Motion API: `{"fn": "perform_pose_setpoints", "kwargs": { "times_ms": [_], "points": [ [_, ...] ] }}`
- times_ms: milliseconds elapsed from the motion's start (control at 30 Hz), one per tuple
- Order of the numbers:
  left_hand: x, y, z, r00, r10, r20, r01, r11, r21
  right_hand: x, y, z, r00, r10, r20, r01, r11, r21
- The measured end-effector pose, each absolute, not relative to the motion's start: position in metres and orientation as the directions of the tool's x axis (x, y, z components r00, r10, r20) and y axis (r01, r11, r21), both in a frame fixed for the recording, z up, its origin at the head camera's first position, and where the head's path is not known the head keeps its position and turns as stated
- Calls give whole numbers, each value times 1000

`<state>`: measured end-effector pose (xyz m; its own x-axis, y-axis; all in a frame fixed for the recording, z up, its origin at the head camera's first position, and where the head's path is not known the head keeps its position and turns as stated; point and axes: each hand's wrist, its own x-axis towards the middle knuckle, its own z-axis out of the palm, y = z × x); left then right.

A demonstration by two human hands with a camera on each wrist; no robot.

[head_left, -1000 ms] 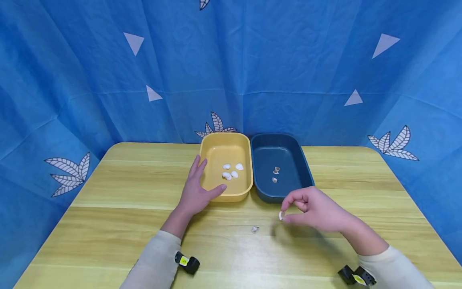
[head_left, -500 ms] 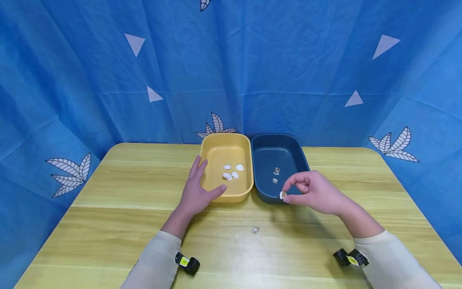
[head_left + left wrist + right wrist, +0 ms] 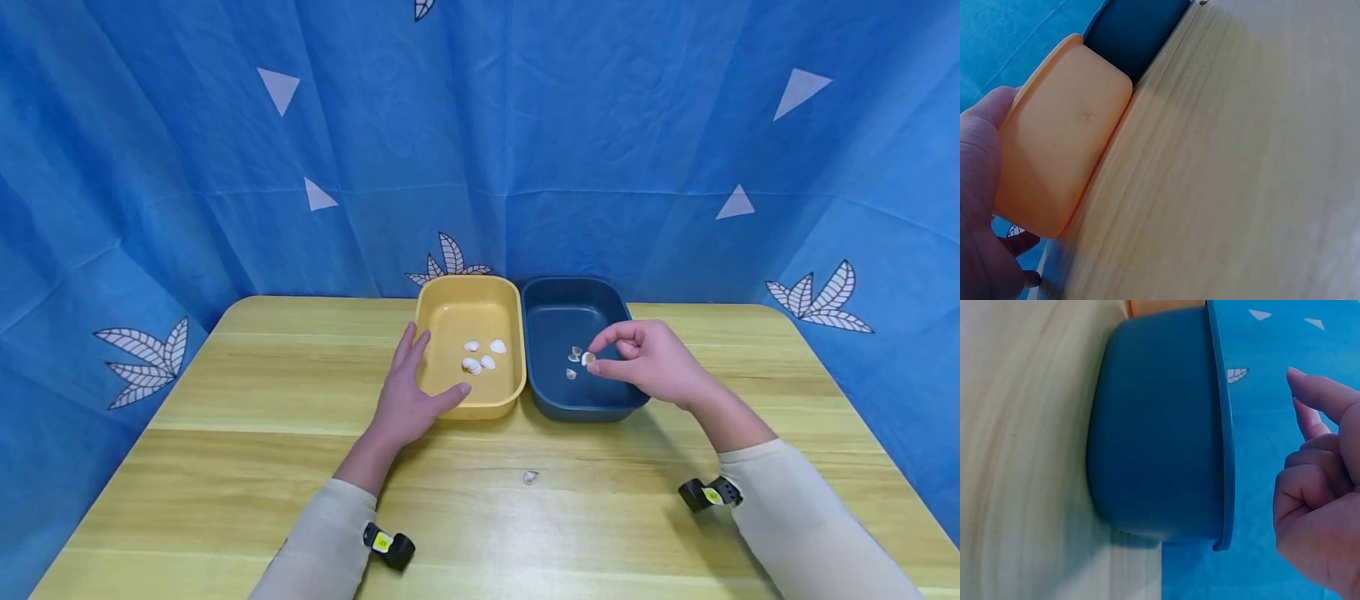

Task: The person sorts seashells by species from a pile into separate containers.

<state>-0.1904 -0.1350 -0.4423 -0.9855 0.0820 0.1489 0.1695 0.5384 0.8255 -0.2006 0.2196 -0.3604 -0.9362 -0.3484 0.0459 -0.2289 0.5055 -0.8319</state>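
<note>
In the head view, my right hand (image 3: pixel 658 362) pinches a small white-and-brown seashell (image 3: pixel 588 358) between thumb and forefinger, over the dark blue tray (image 3: pixel 581 412). Below it in that tray lie a few brownish shells (image 3: pixel 572 374). My left hand (image 3: pixel 405 406) is spread at the near left corner of the yellow tray (image 3: pixel 483 412), thumb at the near rim and fingers along the left side. Several white shells (image 3: pixel 487 362) lie inside the yellow tray. In the right wrist view, the fingertips of my right hand (image 3: pixel 1322 481) show above the blue tray's rim; the shell cannot be made out there.
One more small shell (image 3: pixel 530 477) lies on the wooden table (image 3: pixel 225 475) in front of the trays. The two trays stand side by side near the table's back edge. Behind them hangs a blue curtain (image 3: pixel 600 125) with leaf and triangle prints.
My right hand has carried the seashell from low over the table, away from me, past the near rim to above the blue tray's inside. My left hand has stayed in place.
</note>
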Motion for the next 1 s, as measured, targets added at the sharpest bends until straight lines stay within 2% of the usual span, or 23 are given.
{"fn": "perform_pose_setpoints", "kwargs": {
  "times_ms": [600,1000],
  "points": [
    [-190,-135,-440,-985,83,151,172,544,821,-240,205,-378,-981,-186,58,-146,507,-850],
    [-190,-136,-440,-987,81,137,159,550,820,-249,201,-389,-986,-157,51,-123,492,-862]
  ]
}}
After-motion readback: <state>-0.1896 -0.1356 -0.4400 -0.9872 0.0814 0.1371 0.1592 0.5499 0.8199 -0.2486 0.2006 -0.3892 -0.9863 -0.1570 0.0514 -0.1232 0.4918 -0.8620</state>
